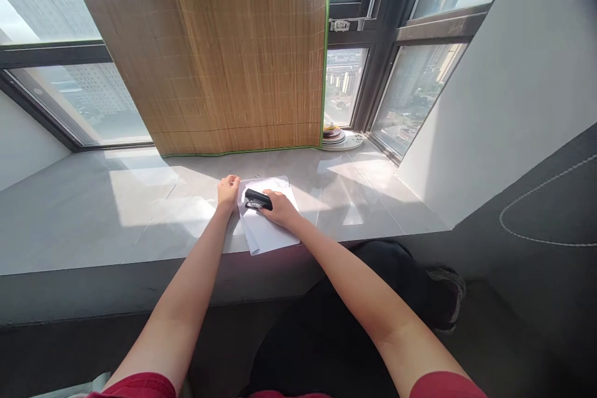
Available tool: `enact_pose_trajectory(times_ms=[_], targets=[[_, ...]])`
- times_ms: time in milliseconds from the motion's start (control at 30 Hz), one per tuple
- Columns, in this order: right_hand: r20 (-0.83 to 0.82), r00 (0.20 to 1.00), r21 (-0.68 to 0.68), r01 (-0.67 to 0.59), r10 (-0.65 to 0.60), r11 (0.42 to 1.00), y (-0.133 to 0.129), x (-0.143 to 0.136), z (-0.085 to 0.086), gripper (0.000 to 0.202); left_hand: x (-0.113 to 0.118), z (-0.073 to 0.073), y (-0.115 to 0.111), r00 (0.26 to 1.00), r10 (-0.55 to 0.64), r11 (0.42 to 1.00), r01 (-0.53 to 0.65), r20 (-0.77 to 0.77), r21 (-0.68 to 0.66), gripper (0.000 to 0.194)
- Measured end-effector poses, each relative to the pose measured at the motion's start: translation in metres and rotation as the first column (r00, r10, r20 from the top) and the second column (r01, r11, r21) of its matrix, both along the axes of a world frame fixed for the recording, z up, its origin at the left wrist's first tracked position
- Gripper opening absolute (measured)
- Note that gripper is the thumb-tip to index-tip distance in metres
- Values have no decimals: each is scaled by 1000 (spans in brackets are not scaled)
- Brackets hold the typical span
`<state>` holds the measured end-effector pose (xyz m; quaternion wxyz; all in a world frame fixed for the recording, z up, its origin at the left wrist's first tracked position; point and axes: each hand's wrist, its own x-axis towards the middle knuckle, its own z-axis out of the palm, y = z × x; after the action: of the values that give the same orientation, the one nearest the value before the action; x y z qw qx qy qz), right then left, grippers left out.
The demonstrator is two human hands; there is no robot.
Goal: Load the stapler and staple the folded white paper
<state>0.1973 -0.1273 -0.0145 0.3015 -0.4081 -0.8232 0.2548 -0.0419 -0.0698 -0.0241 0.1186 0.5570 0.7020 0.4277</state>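
Note:
My right hand [280,208] is wrapped round a black stapler [258,199], whose jaw end points left over the white sheets of paper [271,231]. The stapler is near the left edge of the sheets, and I cannot tell whether it touches them. At that same edge, toward the upper left corner, my left hand [228,191] is closed with its fingertips on the paper. Some dark print or drawing shows at the top right of the sheet. The lower left corner of the paper looks folded or layered.
The papers lie on a pale tiled window sill [153,224] with its front edge close to me. A bamboo blind [233,62] hangs behind it. Stacked plates [340,138] stand by the window at the back right. A bead chain [527,237] hangs at the right.

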Motion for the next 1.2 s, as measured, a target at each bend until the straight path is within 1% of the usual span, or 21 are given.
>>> enact_pose_trajectory(times_ms=[67,167,333,433,500,600,700,800,867,933,1000,1033,1100,1133,1200], targets=[[-13,1000,-7,-1,1,1000,3,1,-7,38,3,1,0,998,33,999,-35,-44,-31,20],[-12,1000,4,25,-25,1000,0,4,-11,27,7,3,-1,995,25,998,-30,-96,-56,22],[7,998,14,55,-55,998,-4,9,-11,22,9,6,-3,991,30,993,-45,-134,-107,26],[42,997,16,71,-71,997,-6,22,-9,21,9,8,-4,991,34,993,-48,-131,-107,26],[63,995,12,79,-80,997,-8,39,-6,20,9,8,-4,992,32,994,-45,-123,-101,26],[92,990,-35,114,-110,993,-10,74,-1,19,10,7,-3,994,23,996,-32,-106,-83,23],[136,973,-76,199,-187,977,-11,112,3,20,9,7,-4,994,32,998,-38,-105,-55,19],[142,954,-62,276,-265,959,-11,141,0,20,13,8,-8,994,28,1000,-27,-103,10,17],[105,950,-48,301,-294,953,-11,150,-5,19,23,11,-11,994,19,996,-9,-105,93,18],[29,954,-28,299,-298,954,-11,151,-11,18,44,15,-10,994,-15,985,33,-106,169,20],[-54,959,25,279,-277,960,-11,146,-15,26,73,18,-6,987,-119,973,138,-108,183,21],[-77,962,66,268,-262,961,-11,143,-16,32,89,19,-1,976,-185,965,203,-116,168,20],[-68,967,142,252,-244,957,-9,139,-16,40,117,18,9,940,-315,937,330,-133,114,20],[-46,969,165,247,-243,955,-8,138,-16,41,127,16,15,922,-356,925,371,-151,85,20],[-25,971,185,238,-238,953,-4,144,-14,41,139,9,25,910,-377,922,386,-171,21,22]])
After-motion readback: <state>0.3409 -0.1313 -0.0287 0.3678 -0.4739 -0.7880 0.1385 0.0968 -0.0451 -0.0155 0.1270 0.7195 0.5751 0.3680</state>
